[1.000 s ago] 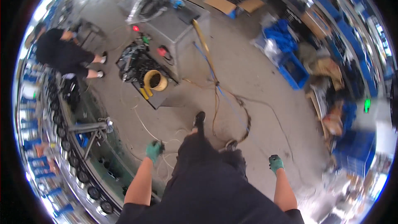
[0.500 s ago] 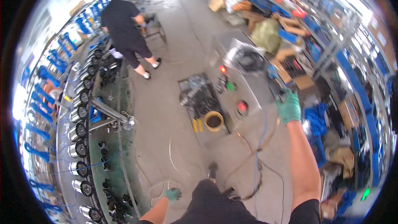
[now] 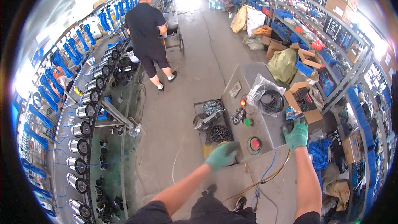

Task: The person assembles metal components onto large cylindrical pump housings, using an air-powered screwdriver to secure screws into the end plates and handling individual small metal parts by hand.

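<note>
My left hand (image 3: 222, 156), in a green glove, reaches over the near end of a tray (image 3: 199, 107) of small parts. Motion blurs its dark fingertips, and I cannot make out anything in them. My right hand (image 3: 296, 135), gloved alike, lies at the right edge of a grey metal cabinet (image 3: 244, 81), thumb apart from the fingers. A small blue item (image 3: 290, 113) is just beyond its fingertips. On the cabinet are a red push button (image 3: 255, 143), a green button (image 3: 248, 122), a lit red lamp (image 3: 242, 103) and a coil of black cable (image 3: 271, 101) in clear plastic.
At left, a line of silver cylindrical housings (image 3: 86, 111) runs under hanging blue cables (image 3: 52, 86). A person in black (image 3: 146, 29) stands farther ahead. Shelving with blue bins (image 3: 360, 103) and an open carton (image 3: 302, 99) are at right. Hoses (image 3: 265, 178) trail over the floor.
My left hand has risen from low beside my body to the tray. The cabinet and tray appear nearer, and my right hand has come to the cabinet's near right edge.
</note>
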Motion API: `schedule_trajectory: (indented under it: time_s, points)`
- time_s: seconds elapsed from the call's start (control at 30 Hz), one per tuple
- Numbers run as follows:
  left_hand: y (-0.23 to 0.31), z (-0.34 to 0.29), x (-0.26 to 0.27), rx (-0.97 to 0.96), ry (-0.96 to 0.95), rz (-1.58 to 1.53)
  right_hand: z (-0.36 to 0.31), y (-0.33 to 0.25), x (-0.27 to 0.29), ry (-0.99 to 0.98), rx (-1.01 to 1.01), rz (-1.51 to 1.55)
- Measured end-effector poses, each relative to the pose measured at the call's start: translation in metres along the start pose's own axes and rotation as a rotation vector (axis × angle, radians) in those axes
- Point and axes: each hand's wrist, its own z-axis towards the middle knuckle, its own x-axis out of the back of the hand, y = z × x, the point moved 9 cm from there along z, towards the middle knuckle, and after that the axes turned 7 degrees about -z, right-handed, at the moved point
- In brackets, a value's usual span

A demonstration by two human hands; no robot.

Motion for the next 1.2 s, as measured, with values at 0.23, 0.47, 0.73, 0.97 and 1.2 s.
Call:
schedule_trajectory:
  time_s: [0.23,0.47,0.73,0.97,1.2]
  points:
    - [0.166,0.125,-0.135,-0.406,0.029,0.486,0.005,0.021,-0.026,-0.087,0.333,0.262]
    - [0.178,0.18,-0.186,-0.263,0.101,0.722,0.0,0.016,-0.006,-0.122,0.555,0.229]
    - [0.158,0.214,-0.203,-0.159,-0.054,0.943,0.01,0.026,-0.022,-0.284,0.455,0.562]
    - [0.157,0.237,-0.215,-0.221,-0.183,1.049,0.025,0.024,-0.095,-0.93,0.048,1.789]
    - [0.178,0.233,-0.245,-0.122,-0.249,1.056,0.026,0.055,-0.111,-0.458,0.311,1.362]
